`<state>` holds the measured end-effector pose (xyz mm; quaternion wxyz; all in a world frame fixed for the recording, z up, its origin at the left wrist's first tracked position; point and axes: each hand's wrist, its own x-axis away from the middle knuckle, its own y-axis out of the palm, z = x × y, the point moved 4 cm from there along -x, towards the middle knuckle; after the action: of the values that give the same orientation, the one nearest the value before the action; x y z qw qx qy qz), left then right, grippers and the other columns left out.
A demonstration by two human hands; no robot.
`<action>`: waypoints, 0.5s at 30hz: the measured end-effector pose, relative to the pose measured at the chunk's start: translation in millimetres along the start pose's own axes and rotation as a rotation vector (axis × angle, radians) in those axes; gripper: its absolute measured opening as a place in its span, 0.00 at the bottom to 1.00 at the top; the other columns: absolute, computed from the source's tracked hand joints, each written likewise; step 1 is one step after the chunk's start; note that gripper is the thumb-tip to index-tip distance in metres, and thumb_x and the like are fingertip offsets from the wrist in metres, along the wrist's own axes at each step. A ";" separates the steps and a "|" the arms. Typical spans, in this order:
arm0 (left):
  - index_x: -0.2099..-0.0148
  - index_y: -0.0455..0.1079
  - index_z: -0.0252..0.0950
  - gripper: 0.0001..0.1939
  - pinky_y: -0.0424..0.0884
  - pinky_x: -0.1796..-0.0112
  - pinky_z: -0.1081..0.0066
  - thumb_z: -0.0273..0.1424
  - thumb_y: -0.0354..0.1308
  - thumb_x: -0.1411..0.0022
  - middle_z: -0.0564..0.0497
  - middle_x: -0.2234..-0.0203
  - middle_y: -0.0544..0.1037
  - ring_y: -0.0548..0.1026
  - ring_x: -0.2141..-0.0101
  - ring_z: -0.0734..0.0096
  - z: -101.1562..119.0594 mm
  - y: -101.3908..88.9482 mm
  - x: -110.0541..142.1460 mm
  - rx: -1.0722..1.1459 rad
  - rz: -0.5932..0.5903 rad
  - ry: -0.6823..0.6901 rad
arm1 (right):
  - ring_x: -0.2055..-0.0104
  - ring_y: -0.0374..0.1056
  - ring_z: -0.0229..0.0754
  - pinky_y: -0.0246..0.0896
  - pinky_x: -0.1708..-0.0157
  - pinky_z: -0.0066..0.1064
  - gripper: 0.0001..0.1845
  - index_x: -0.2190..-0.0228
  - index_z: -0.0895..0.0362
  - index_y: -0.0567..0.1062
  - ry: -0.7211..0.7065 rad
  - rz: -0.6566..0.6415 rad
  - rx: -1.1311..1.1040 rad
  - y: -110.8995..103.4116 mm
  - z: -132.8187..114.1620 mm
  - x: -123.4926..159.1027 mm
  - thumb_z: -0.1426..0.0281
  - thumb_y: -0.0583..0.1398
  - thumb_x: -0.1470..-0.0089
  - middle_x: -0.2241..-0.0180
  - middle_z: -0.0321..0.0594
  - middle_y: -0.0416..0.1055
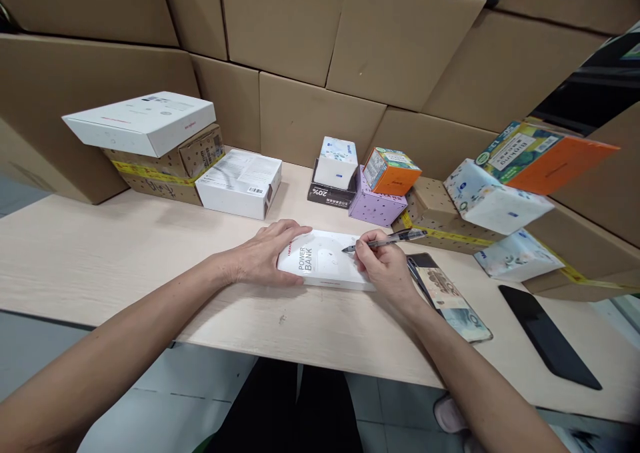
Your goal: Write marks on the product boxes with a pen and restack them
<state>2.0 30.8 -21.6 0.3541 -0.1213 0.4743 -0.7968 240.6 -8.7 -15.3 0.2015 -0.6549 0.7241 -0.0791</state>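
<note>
A flat white box printed "POWER BANK" [327, 261] lies on the table in front of me. My left hand [263, 254] grips its left end, fingers along the far edge and thumb at the near edge. Pinched in my right hand [383, 266] is a black pen [405, 236], its tip over the top face of the box near the middle. This hand rests at the box's right end and hides that corner. Small dark marks show on the white face; whether they are ink or print I cannot make out.
Stacked at left are a white box [145, 123], a taped brown carton [160, 173] and another white box [240, 183]. Tissue packs [336, 163] and small boxes [377, 198] line the back. Banknotes [445, 290], another pen [421, 281] and a black phone [547, 336] lie right. Cardboard [320, 106] walls the rear.
</note>
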 end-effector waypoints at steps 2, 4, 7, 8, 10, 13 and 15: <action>0.31 0.48 0.47 0.50 0.55 0.39 0.43 0.49 0.66 0.50 0.42 0.39 0.59 0.57 0.37 0.44 0.3 -0.4 0.0 0.003 -0.005 -0.005 | 0.80 0.60 0.35 0.51 0.79 0.27 0.13 0.71 0.54 0.66 0.005 -0.005 -0.003 -0.4 0.4 0.0 0.58 0.58 0.43 0.83 0.30 0.65; 0.31 0.49 0.47 0.50 0.56 0.39 0.43 0.48 0.67 0.50 0.42 0.39 0.60 0.58 0.37 0.44 0.8 -0.8 0.1 0.014 -0.001 0.000 | 0.80 0.60 0.35 0.51 0.79 0.27 0.13 0.71 0.54 0.66 0.001 -0.013 -0.014 -0.5 0.9 0.1 0.58 0.58 0.42 0.82 0.30 0.65; 0.30 0.49 0.48 0.49 0.56 0.39 0.42 0.48 0.66 0.50 0.42 0.39 0.60 0.58 0.38 0.43 0.6 -1.1 0.3 0.031 0.010 0.009 | 0.80 0.60 0.34 0.51 0.79 0.26 0.14 0.70 0.54 0.66 0.001 -0.030 -0.043 1.5 0.9 0.5 0.57 0.58 0.42 0.82 0.30 0.66; 0.30 0.49 0.48 0.49 0.55 0.39 0.42 0.48 0.66 0.50 0.42 0.39 0.60 0.58 0.38 0.43 0.3 -1.1 0.4 0.033 0.011 0.009 | 0.80 0.60 0.34 0.51 0.80 0.26 0.14 0.70 0.54 0.66 0.007 -0.026 -0.060 2.1 0.7 0.6 0.57 0.59 0.43 0.82 0.30 0.66; 0.30 0.49 0.49 0.50 0.55 0.39 0.42 0.49 0.66 0.50 0.42 0.39 0.60 0.58 0.37 0.43 -0.3 -1.1 0.4 0.031 0.008 0.006 | 0.81 0.59 0.33 0.51 0.81 0.25 0.15 0.70 0.54 0.66 0.028 0.010 -0.127 0.8 0.0 0.3 0.55 0.60 0.44 0.81 0.31 0.68; 0.30 0.48 0.48 0.50 0.55 0.39 0.42 0.50 0.66 0.50 0.42 0.38 0.59 0.57 0.37 0.42 -0.8 -1.2 0.4 0.026 -0.005 0.000 | 0.82 0.59 0.33 0.52 0.82 0.24 0.16 0.68 0.52 0.65 0.021 0.192 -0.234 -16.6 1.1 -3.2 0.54 0.60 0.44 0.80 0.29 0.67; 0.30 0.48 0.47 0.50 0.54 0.38 0.42 0.50 0.65 0.50 0.42 0.38 0.59 0.57 0.37 0.42 -0.8 -1.3 0.4 0.025 -0.013 -0.005 | 0.81 0.62 0.35 0.55 0.80 0.26 0.16 0.68 0.52 0.64 -0.024 0.300 -0.172 -37.3 4.4 -7.9 0.53 0.58 0.43 0.80 0.30 0.68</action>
<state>0.7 31.4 -21.0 0.3515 -0.1218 0.4628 -0.8046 277.0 -5.1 -3.6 0.1628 -0.5553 0.8153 0.0220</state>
